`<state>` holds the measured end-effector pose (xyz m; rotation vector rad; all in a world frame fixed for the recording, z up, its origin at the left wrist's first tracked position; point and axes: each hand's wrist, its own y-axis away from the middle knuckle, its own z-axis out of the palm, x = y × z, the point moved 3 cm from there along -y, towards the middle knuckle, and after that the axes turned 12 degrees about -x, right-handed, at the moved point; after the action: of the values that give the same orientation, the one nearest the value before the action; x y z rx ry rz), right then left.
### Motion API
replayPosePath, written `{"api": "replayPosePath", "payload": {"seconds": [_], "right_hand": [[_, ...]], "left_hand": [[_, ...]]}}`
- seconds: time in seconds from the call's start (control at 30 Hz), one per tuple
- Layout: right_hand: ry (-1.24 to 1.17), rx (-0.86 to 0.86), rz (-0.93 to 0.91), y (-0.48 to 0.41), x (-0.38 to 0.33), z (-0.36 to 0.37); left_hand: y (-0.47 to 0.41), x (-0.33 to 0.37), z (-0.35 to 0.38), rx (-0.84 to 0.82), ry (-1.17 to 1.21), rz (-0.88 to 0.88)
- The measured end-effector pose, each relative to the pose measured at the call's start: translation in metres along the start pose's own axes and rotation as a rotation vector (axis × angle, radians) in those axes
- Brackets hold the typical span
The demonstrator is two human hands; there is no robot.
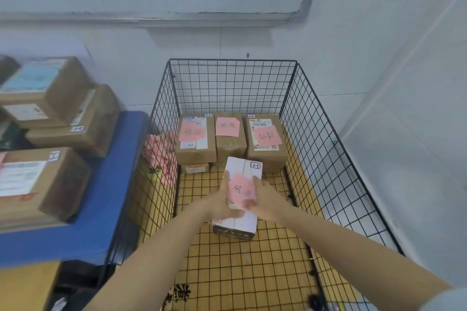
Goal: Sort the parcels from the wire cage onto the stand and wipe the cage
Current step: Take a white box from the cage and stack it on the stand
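Two bare forearms reach in from the bottom edge of the frame and meet at its centre. The left hand [222, 201] lies along the left side of a white rectangular cardboard box [243, 168], thumb laid over the top near the box's near end. The right hand [264, 201] takes the opposite side, its thumb resting on a pink paper note [238, 184] stuck to the lid. Each grip is clamped on the box, thumb above and fingers down the flank.

The note carries two handwritten characters, and a small white tag at the box's far right corner reads "2-1". The box sits inside the black wire cage [316, 134], over its yellow gridded floor mat [240, 265]. Whether it touches the mat cannot be told. Black printed characters show on the mat at the bottom centre, partly cut off.

At the cage's back wall stand three brown cardboard parcels [230, 146], side by side, each with a pink handwritten note. The right one's tag reads "1-2". A smaller parcel [195, 168] shows below the left one.

Left of the cage, a blue-topped bench [108, 197] carries stacked brown cartons [65, 179] with white shipping labels, too blurred to read.
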<state>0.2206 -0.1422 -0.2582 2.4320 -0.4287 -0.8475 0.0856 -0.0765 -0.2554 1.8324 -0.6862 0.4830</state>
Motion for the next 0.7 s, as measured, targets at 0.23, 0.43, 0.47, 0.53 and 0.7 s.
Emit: {"api": "replayPosePath", "payload": {"seconds": [0.23, 0.43, 0.47, 0.53, 0.7], "right_hand": [[0.073, -0.032, 0.015, 0.004, -0.006, -0.011], [0.171, 0.090, -0.079, 0.029, -0.031, -0.049], [0.189, 0.130, -0.099, 0.034, -0.038, -0.056], [0.233, 0.213, -0.140, 0.043, -0.052, -0.072], [0.294, 0.405, -0.214, 0.078, -0.093, -0.114]], "left_hand": [[0.012, 0.005, -0.007, 0.058, 0.052, -0.037], [0.045, 0.021, -0.029, 0.119, -0.067, -0.074], [0.052, 0.025, -0.033, 0.129, -0.071, -0.072], [0.068, 0.035, -0.043, 0.154, -0.086, -0.058], [0.103, 0.063, -0.068, 0.250, -0.110, 0.022]]}}
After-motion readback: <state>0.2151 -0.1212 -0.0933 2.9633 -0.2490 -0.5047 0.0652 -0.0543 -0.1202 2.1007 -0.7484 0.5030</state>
